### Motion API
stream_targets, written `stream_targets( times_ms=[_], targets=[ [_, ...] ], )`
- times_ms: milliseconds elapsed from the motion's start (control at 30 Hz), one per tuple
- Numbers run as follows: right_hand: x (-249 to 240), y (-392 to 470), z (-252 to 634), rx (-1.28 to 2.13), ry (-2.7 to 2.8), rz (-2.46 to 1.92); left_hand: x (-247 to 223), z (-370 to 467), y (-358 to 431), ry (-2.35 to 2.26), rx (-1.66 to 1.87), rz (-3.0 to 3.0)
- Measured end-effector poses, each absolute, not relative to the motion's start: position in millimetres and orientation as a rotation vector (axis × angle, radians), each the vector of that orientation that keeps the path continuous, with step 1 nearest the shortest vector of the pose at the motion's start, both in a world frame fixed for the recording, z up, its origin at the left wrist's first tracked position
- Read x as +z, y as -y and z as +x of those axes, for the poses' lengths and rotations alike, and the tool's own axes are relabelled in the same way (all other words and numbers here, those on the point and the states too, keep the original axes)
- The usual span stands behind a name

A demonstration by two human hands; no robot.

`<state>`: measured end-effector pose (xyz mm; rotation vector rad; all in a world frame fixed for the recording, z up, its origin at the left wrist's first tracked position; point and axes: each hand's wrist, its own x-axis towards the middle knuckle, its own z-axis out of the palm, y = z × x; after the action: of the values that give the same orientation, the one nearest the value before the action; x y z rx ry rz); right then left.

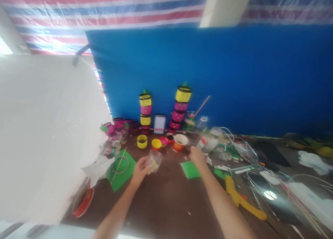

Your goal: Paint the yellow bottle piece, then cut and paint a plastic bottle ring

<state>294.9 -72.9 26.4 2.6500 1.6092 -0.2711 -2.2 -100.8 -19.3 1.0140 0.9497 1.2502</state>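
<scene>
My left hand [142,167] is closed around a clear plastic cup-like piece [154,161], tilted, with something pale yellowish at its lower part. My right hand [197,155] reaches forward with curled fingers, just right of a white-and-orange paper cup [180,142]. Blur hides what its fingers hold, if anything. Under the right wrist lies a green sheet [191,170]. Ahead of the left hand stand a yellow ring-shaped pot [142,141] and a small yellow-and-red cup [156,144], with a pink cup [163,141] beside it.
Two stacked yellow-and-pink towers [145,110] [179,110] stand against the blue board [221,75]. At left, a green sheet [119,174] carries a stick and a ring, near a red tape roll [84,202]. A yellow glue gun [243,199] and cables lie right.
</scene>
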Motion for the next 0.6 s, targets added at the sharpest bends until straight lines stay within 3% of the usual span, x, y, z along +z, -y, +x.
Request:
stream_targets(
  times_ms=[267,600],
  targets=[
    [23,71,299,-0.252,-1.646,2.86,-19,-4,103,-0.926,1.23,0.987],
    [0,83,301,-0.054,-1.76,3.444,-27,2,105,-0.816,1.221,0.755]
  ],
)
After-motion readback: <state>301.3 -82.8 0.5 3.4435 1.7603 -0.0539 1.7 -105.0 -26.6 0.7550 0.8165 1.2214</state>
